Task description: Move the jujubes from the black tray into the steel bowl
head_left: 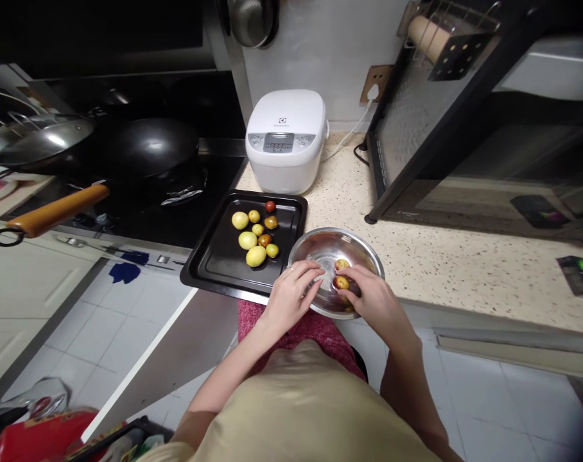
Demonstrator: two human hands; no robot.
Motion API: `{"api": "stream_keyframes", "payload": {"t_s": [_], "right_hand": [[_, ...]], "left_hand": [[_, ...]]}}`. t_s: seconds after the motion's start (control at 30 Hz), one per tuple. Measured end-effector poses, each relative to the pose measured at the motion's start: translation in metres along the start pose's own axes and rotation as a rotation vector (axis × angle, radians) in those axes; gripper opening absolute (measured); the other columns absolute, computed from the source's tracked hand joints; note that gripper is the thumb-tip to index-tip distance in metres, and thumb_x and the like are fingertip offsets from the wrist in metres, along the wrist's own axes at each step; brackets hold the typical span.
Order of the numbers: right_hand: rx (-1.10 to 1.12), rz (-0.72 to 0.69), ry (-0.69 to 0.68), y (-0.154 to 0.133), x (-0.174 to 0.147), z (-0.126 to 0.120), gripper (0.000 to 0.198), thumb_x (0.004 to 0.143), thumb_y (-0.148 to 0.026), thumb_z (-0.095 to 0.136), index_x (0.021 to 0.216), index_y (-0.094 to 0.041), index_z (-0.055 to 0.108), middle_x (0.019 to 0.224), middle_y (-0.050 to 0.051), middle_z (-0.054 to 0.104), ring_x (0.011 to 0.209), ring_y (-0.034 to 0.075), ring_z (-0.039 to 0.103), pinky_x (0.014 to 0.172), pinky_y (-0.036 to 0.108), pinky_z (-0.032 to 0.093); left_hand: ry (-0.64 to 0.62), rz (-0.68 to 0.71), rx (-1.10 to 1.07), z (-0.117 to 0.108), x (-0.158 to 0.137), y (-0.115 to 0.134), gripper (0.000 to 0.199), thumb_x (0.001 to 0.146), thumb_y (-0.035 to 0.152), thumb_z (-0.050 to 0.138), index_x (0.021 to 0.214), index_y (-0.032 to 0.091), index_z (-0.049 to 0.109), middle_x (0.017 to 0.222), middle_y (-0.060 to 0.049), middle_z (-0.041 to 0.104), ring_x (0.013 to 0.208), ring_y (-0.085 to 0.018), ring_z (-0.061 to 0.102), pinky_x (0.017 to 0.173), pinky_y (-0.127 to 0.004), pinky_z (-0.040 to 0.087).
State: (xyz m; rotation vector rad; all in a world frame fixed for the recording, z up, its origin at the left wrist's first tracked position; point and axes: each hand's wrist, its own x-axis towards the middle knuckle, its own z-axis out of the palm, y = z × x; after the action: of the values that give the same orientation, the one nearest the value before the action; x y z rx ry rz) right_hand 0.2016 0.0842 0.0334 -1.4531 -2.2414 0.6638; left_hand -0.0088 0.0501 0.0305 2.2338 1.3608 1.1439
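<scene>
My right hand [371, 292] is inside the right part of a steel bowl [315, 242], its thumb and fingers closed around a small red-and-yellow round fruit [340, 282]. Just beyond it lies a similar piece [341, 264] in the bowl. My left hand [296, 289] hovers over the bowl's left rim, fingers bent, thumb apart, with nothing visible between them. To the left, a black baking tray [214, 256] bears several round pieces: pale yellow ones [255, 256], smaller yellow ones, brownish ones [271, 222] and a dark red one [270, 206].
A white rice cooker [286, 141] stands behind the tray, plugged into a wall socket [375, 83]. A black wok [151, 147] and a pan with a wooden handle [60, 208] are on the stove at left. A large dark oven [503, 167] occupies the right counter [426, 256].
</scene>
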Motion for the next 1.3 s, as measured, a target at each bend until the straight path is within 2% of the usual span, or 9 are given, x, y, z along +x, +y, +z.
{"api": "stream_keyframes", "payload": {"t_s": [0.17, 0.3, 0.43, 0.6, 0.7, 0.87, 1.03, 1.17, 1.3], "right_hand": [[0.038, -0.026, 0.038, 0.000, -0.004, -0.002, 0.029, 0.088, -0.015, 0.065, 0.116, -0.023, 0.067, 0.122, 0.008, 0.074, 0.110, 0.029, 0.072, 0.092, 0.044, 0.059], [0.034, -0.006, 0.047, -0.002, -0.007, -0.004, 0.023, 0.090, -0.018, 0.063, 0.112, -0.024, 0.067, 0.118, 0.007, 0.074, 0.105, 0.029, 0.073, 0.085, 0.042, 0.060], [0.041, -0.012, 0.061, -0.002, -0.008, -0.004, 0.023, 0.091, -0.019, 0.061, 0.112, -0.024, 0.067, 0.116, 0.007, 0.075, 0.104, 0.028, 0.073, 0.086, 0.042, 0.059], [0.069, -0.038, 0.111, -0.002, -0.011, -0.008, 0.020, 0.094, -0.022, 0.059, 0.113, -0.023, 0.067, 0.111, 0.007, 0.075, 0.100, 0.026, 0.073, 0.084, 0.039, 0.060], [0.068, -0.048, 0.145, -0.003, -0.013, -0.011, 0.019, 0.097, -0.027, 0.057, 0.113, -0.022, 0.067, 0.108, 0.008, 0.075, 0.099, 0.025, 0.073, 0.083, 0.039, 0.060], [0.082, -0.060, 0.160, -0.006, -0.014, -0.010, 0.020, 0.100, -0.029, 0.054, 0.114, -0.023, 0.067, 0.110, 0.008, 0.075, 0.101, 0.025, 0.073, 0.085, 0.040, 0.060], [0.075, -0.062, 0.171, -0.007, -0.012, -0.009, 0.021, 0.101, -0.030, 0.054, 0.114, -0.024, 0.069, 0.112, 0.008, 0.076, 0.103, 0.025, 0.074, 0.086, 0.040, 0.061], [0.067, -0.073, 0.178, -0.007, -0.012, -0.010, 0.021, 0.102, -0.033, 0.054, 0.114, -0.024, 0.069, 0.112, 0.008, 0.076, 0.104, 0.025, 0.074, 0.087, 0.040, 0.061], [0.056, -0.073, 0.182, -0.006, -0.012, -0.009, 0.022, 0.103, -0.033, 0.053, 0.115, -0.023, 0.069, 0.113, 0.008, 0.076, 0.105, 0.025, 0.073, 0.086, 0.040, 0.060]], "left_hand": [[0.062, -0.033, 0.045, -0.020, 0.006, -0.015, 0.019, 0.105, 0.022, 0.054, 0.118, 0.020, 0.068, 0.120, -0.010, 0.072, 0.118, -0.022, 0.068, 0.104, -0.039, 0.056], [0.105, -0.109, 0.249, -0.041, 0.010, -0.038, 0.023, 0.105, 0.020, 0.052, 0.122, 0.020, 0.068, 0.127, -0.010, 0.072, 0.123, -0.024, 0.066, 0.109, -0.043, 0.054], [-0.072, -0.152, 0.480, -0.054, 0.011, -0.062, 0.032, 0.102, 0.014, 0.052, 0.130, 0.019, 0.066, 0.139, -0.011, 0.069, 0.140, -0.030, 0.055, 0.116, -0.051, 0.045], [-0.236, -0.117, 0.569, -0.058, 0.013, -0.078, 0.041, 0.099, 0.005, 0.048, 0.133, 0.019, 0.066, 0.138, -0.009, 0.070, 0.142, -0.029, 0.053, 0.125, -0.057, 0.030], [-0.239, -0.096, 0.578, -0.056, 0.015, -0.079, 0.046, 0.095, 0.002, 0.047, 0.135, 0.018, 0.064, 0.131, -0.010, 0.072, 0.138, -0.029, 0.055, 0.127, -0.058, 0.027], [-0.202, -0.085, 0.576, -0.049, 0.018, -0.076, 0.042, 0.093, 0.003, 0.049, 0.128, 0.018, 0.067, 0.117, -0.012, 0.074, 0.128, -0.032, 0.061, 0.121, -0.061, 0.035], [-0.154, -0.083, 0.576, -0.048, 0.019, -0.069, 0.044, 0.095, 0.005, 0.049, 0.135, 0.018, 0.062, 0.120, -0.014, 0.071, 0.124, -0.031, 0.063, 0.121, -0.059, 0.034], [-0.009, -0.136, 0.525, -0.052, 0.022, -0.057, 0.041, 0.100, 0.014, 0.053, 0.140, 0.018, 0.055, 0.125, -0.014, 0.069, 0.121, -0.031, 0.061, 0.113, -0.054, 0.041], [0.109, -0.090, 0.305, -0.050, 0.028, -0.040, 0.035, 0.103, 0.025, 0.058, 0.138, 0.022, 0.056, 0.127, -0.011, 0.066, 0.118, -0.027, 0.060, 0.105, -0.045, 0.047]]}}
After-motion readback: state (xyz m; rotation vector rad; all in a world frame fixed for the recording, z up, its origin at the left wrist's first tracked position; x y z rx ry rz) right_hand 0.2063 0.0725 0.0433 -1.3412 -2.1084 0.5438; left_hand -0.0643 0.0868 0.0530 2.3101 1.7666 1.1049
